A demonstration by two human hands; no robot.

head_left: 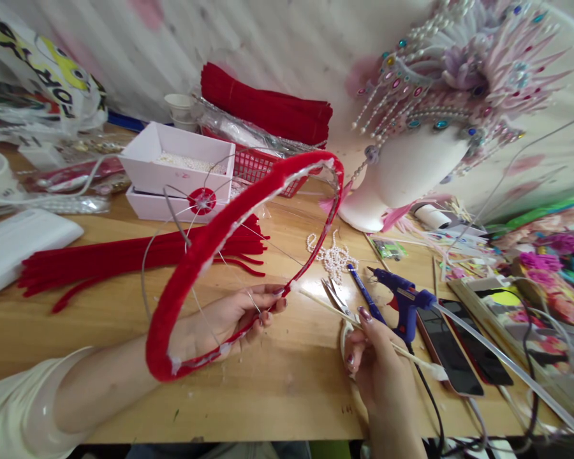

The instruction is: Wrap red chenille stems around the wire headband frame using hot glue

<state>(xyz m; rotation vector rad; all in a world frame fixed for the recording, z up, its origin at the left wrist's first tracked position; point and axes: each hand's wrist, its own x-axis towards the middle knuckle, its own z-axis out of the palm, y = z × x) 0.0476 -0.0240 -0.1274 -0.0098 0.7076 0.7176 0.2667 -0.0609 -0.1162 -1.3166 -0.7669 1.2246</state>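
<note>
A large red fuzzy hoop (191,274), with whitish glue-like patches along its inner edge and thin wires across it, is raised above the table. My left hand (229,315) is closed on its lower near side, fingertips pinching the rim. In my right hand (387,363) is a thin cream stick (330,306), its far tip at the rim by my left fingertips. A whitish lump covers the stick's near end; whether the far tip touches the hoop I cannot tell. Scissors (337,299) lie just beyond my right fingers. A blue glue gun (402,299) lies right of them.
Red pipe cleaners (110,255) lie behind the hoop, near white boxes (172,156) and a red basket (253,162). White bead strands (335,258) lie mid-table. A foam head (411,172) wears a beaded headdress. Phones (452,350) and cables lie at right.
</note>
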